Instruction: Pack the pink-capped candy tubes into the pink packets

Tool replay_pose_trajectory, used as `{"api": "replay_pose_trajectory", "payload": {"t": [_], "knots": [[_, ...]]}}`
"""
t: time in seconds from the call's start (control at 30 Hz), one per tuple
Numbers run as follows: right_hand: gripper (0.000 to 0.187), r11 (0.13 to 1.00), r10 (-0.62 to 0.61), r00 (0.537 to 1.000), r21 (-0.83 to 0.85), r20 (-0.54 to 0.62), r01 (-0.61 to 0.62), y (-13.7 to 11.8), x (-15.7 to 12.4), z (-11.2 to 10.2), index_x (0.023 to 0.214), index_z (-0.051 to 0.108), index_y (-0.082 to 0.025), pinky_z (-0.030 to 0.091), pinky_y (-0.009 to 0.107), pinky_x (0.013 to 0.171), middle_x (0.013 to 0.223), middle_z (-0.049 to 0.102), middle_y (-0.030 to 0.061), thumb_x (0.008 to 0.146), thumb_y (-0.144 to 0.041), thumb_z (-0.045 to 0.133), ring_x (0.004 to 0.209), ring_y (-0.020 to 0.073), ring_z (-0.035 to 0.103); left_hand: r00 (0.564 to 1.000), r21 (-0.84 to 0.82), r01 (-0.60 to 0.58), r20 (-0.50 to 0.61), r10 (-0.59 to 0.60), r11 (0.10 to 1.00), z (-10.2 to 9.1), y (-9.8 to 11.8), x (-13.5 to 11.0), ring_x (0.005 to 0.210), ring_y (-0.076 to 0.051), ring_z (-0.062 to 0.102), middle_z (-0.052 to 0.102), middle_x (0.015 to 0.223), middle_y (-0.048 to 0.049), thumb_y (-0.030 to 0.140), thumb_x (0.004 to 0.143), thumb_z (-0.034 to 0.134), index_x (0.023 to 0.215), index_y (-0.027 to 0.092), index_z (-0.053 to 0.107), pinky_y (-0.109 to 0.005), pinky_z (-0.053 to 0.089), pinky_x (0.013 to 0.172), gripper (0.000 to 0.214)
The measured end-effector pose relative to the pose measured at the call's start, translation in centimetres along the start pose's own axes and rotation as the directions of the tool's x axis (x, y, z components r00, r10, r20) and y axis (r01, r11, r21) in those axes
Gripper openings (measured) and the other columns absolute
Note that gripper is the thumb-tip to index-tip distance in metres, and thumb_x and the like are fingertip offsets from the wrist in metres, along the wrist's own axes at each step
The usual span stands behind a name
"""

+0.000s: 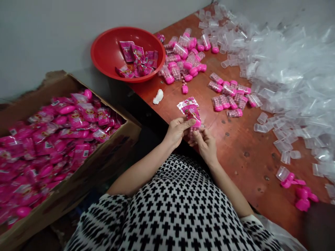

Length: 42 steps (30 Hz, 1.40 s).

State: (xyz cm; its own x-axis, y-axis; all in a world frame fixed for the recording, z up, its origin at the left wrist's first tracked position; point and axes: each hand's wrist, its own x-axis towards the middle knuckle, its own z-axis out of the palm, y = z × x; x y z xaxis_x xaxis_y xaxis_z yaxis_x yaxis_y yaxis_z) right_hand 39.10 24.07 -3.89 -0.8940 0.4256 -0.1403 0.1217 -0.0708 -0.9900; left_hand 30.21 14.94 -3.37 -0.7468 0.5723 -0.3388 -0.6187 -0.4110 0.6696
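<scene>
Close to the table edge, my left hand (178, 129) is closed with its thumb on a pink printed packet (192, 111). My right hand (205, 142) pinches the lower part of a small tube of pink beads (195, 129), which has a bright pink cap at its upper end. Packet and tube overlap between the hands; whether the tube is inside the packet I cannot tell. Beyond them lie a pink cap with loose beads (185, 89) and a crumpled white lump (158, 97). Several filled tubes (229, 90) lie to the right.
A red bowl (104, 57) with pink packets stands at the table's far left corner, with more filled tubes (180, 50) beside it. Clear empty tubes (295, 76) heap along the right. Pink plastic parts (303, 197) lie near right. A cardboard box (117, 137) of packed pink packets stands left.
</scene>
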Motion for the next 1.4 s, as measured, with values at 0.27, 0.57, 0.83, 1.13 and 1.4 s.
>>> {"api": "replay_pose_trajectory", "payload": {"t": [0.27, 0.57, 0.83, 1.13, 1.4], "knots": [[0.028, 0.984, 0.072, 0.994, 0.158, 0.088, -0.085, 0.2, 0.6, -0.3, 0.086, 0.059, -0.019, 0.049, 0.018, 0.039, 0.065, 0.066, -0.0028, 0.08, -0.046, 0.064, 0.045, 0.0083, 0.059, 0.999, 0.115, 0.026, 0.026, -0.03, 0.993, 0.0, 0.1, 0.1, 0.047, -0.01, 0.055, 0.06, 0.055, -0.0008, 0.034, 0.056, 0.083, 0.06, 0.01, 0.063, -0.023, 0.045, 0.047, 0.031], [0.024, 0.989, 0.06, 0.998, 0.133, 0.01, -0.061, -0.1, 0.7, -0.5, 0.086, 0.061, -0.019, 0.047, 0.017, 0.037, 0.062, 0.066, -0.0039, 0.078, -0.04, 0.068, 0.043, 0.0076, 0.057, 0.999, 0.197, -0.003, 0.039, -0.004, 0.98, 0.1, -0.1, -0.1, 0.048, -0.011, 0.057, 0.061, 0.054, -0.0027, 0.036, 0.063, 0.079, 0.061, 0.009, 0.066, -0.024, 0.045, 0.049, 0.03], [0.026, 0.957, 0.124, 0.992, 0.262, 0.023, -0.125, 0.4, 1.1, -0.1, 0.079, 0.058, -0.019, 0.046, 0.016, 0.034, 0.061, 0.066, -0.0044, 0.074, -0.04, 0.071, 0.04, 0.0071, 0.057, 0.998, 0.161, 0.044, 0.043, -0.052, 0.986, 0.1, -0.9, -0.5, 0.041, -0.01, 0.05, 0.056, 0.051, -0.0011, 0.039, 0.063, 0.078, 0.063, 0.009, 0.065, -0.024, 0.04, 0.04, 0.033], [0.026, 0.932, 0.124, 0.991, 0.347, -0.043, -0.101, 0.8, -0.4, 0.2, 0.094, 0.06, -0.02, 0.059, 0.019, 0.058, 0.076, 0.072, -0.002, 0.074, -0.03, 0.073, 0.06, 0.0098, 0.069, 0.996, 0.009, -0.003, -0.085, 0.003, 1.0, 0.3, -0.5, -0.5, 0.055, -0.008, 0.056, 0.062, 0.06, -0.0014, 0.032, 0.057, 0.082, 0.063, 0.01, 0.066, -0.022, 0.047, 0.058, 0.028], [0.027, 0.958, 0.109, 0.987, 0.276, -0.12, -0.073, 0.7, -0.9, 0.8, 0.094, 0.06, -0.02, 0.06, 0.024, 0.057, 0.074, 0.072, -0.0014, 0.073, -0.032, 0.073, 0.057, 0.0115, 0.069, 0.995, 0.011, -0.01, -0.102, 0.012, 1.0, 0.2, -0.7, -0.7, 0.055, -0.009, 0.057, 0.064, 0.062, -0.002, 0.037, 0.059, 0.081, 0.066, 0.01, 0.066, -0.023, 0.047, 0.058, 0.031]]}}
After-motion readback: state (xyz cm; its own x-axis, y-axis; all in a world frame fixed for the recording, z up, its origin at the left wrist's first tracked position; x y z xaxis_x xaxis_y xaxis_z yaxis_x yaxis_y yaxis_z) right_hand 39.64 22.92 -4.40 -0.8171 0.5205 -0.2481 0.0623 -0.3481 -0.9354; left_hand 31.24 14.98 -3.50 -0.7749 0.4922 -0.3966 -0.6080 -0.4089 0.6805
